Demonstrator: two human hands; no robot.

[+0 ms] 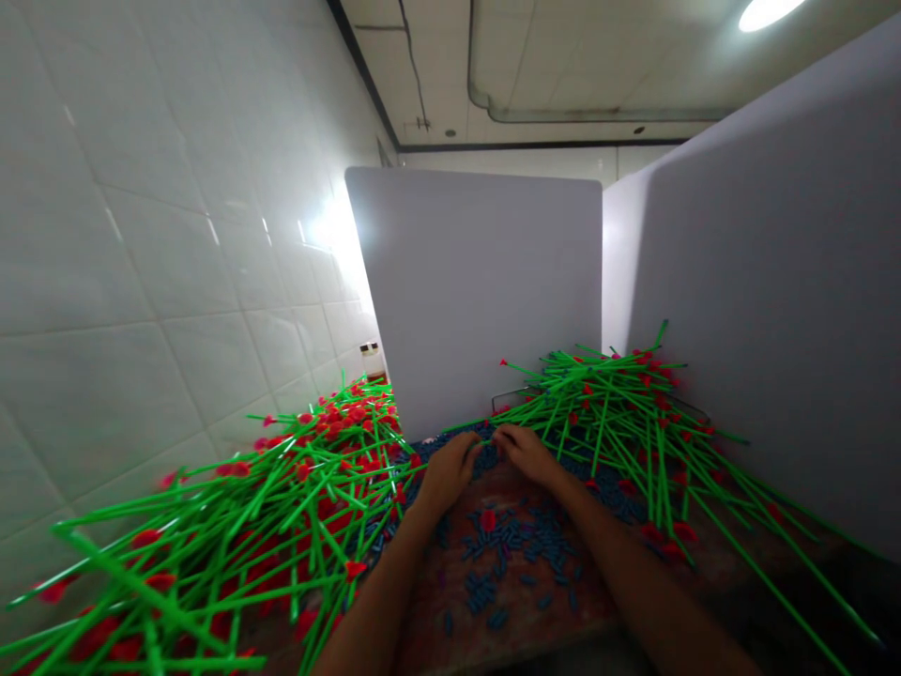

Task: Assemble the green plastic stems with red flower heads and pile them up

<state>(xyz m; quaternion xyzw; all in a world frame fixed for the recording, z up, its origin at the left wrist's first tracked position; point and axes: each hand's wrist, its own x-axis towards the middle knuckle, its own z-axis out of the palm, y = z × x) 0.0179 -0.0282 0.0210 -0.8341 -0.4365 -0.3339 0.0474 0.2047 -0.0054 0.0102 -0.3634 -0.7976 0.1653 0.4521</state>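
Note:
My left hand (452,464) is closed in a pinch above the middle of the table, on a green stick (485,442). Only a short stretch of that stick shows between my two hands. My right hand (525,451) is just to the right, its fingers bent and closed at the stick's other side; whatever sits in its fingertips is too small to make out. Below the hands, many small blue pieces (511,535) are scattered on the reddish table top (513,620). A red cup-shaped piece (488,519) lies among them.
A large heap of green sticks with red ends (282,526) spreads on the left. Another pile of green sticks (598,394) rises at the back right. Pale panels (485,282) stand behind and right; a tiled wall (175,263) is left. A small bottle (372,361) stands behind.

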